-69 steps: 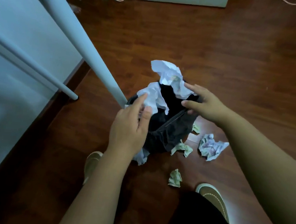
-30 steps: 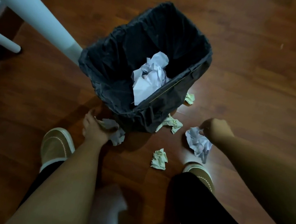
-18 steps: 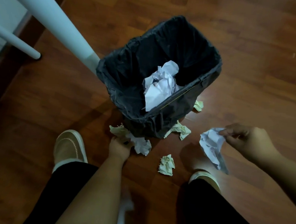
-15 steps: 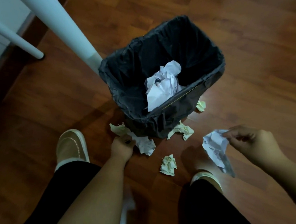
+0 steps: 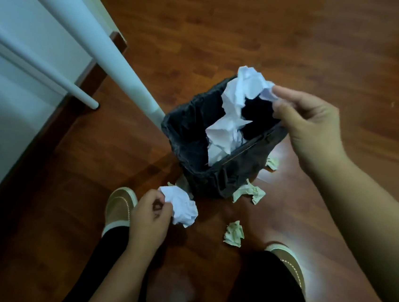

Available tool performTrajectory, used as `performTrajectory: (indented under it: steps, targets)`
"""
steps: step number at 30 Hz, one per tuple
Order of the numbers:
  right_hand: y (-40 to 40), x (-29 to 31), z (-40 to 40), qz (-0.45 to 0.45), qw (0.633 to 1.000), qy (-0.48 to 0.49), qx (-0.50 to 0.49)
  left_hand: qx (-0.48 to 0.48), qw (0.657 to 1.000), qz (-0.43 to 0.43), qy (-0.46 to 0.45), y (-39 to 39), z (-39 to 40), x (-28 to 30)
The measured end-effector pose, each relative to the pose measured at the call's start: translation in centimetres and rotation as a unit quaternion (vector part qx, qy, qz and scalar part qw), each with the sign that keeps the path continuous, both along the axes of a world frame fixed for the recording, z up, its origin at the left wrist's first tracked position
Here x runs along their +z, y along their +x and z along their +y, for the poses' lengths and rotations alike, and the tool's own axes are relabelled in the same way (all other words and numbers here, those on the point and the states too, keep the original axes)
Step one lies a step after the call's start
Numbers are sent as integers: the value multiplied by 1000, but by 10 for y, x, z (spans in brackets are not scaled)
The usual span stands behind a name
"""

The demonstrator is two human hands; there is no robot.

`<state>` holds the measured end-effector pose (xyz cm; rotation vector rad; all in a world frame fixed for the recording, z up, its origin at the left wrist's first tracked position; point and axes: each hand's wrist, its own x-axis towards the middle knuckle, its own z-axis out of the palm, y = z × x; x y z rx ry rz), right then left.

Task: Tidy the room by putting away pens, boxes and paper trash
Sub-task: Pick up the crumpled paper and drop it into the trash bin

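A small bin with a black liner [image 5: 190, 130] stands on the wooden floor, with crumpled white paper [image 5: 222, 138] inside it. My right hand [image 5: 304, 127] pinches a large crumpled white sheet [image 5: 244, 89] right above the bin's opening. Lower left, in front of the bin, my left hand [image 5: 149, 217] grips a white paper ball [image 5: 182, 208] just above the floor. Three pale green paper scraps lie by the bin: one at its front right [image 5: 250, 193], one near my right shoe [image 5: 234, 233], one behind its right side [image 5: 273, 163].
A white slanted table leg [image 5: 100, 49] ends right beside the bin's left corner, and a thinner white bar [image 5: 42, 68] crosses further left. A white panel with a dark baseboard [image 5: 56, 121] runs along the left. My shoes [image 5: 118, 206] stand just before the bin.
My right hand has lifted its white sheet from floor level to over the bin. My left hand has raised its paper ball off the floor. The view has tilted up.
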<state>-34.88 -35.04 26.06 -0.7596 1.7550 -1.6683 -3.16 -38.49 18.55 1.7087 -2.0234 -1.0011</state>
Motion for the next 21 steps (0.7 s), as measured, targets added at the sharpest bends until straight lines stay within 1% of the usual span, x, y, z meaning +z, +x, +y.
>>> performTrajectory:
  steps: [1, 3, 5, 7, 8, 9, 11, 12, 13, 14, 16, 17, 18, 19, 20, 21]
  targets:
    - [-1, -6, -1, 25, 999, 35, 25, -8, 999, 22, -30, -5, -2, 23]
    - [-2, -16, 5, 102, 986, 118, 55, -37, 992, 57, -109, -15, -3, 68]
    - [-2, -24, 19, 147, 979, 144, 17, -57, 973, 102, -198, -24, -4, 106]
    - [-4, -37, 35, 142, 976, 153, -54, -62, 948, 158, -271, -38, -8, 130]
    - [-8, -47, 43, 133, 973, 174, -78, -60, 936, 173, -301, -48, -13, 137]
    - [-12, -61, 49, 123, 967, 206, -89, -60, 927, 183, -323, -59, -18, 142]
    - [-22, -95, 57, 106, 949, 287, -80, -53, 916, 179, -356, -84, -32, 143]
    - [-27, -114, 59, 98, 937, 326, -72, -50, 915, 166, -365, -96, -40, 139]
    - [-31, -132, 62, 91, 926, 360, -62, -55, 922, 140, -357, -107, -47, 131]
    - [-35, -149, 64, 87, 915, 391, -46, -71, 935, 94, -333, -118, -54, 121]
    - [-40, -177, 66, 80, 889, 451, 10, -126, 959, -44, -251, -131, -60, 92]
    - [-43, -189, 66, 94, 865, 490, 57, -144, 962, -101, -211, -132, -59, 74]
    - [-45, -198, 65, 131, 832, 526, 120, -144, 963, -124, -188, -128, -55, 58]
    - [-46, -206, 62, 168, 794, 556, 179, -126, 967, -111, -189, -121, -49, 45]
    - [-47, -212, 58, 199, 761, 575, 224, -88, 972, -61, -209, -112, -41, 35]
    - [-46, -213, 53, 216, 744, 581, 250, -40, 974, -1, -224, -101, -35, 23]
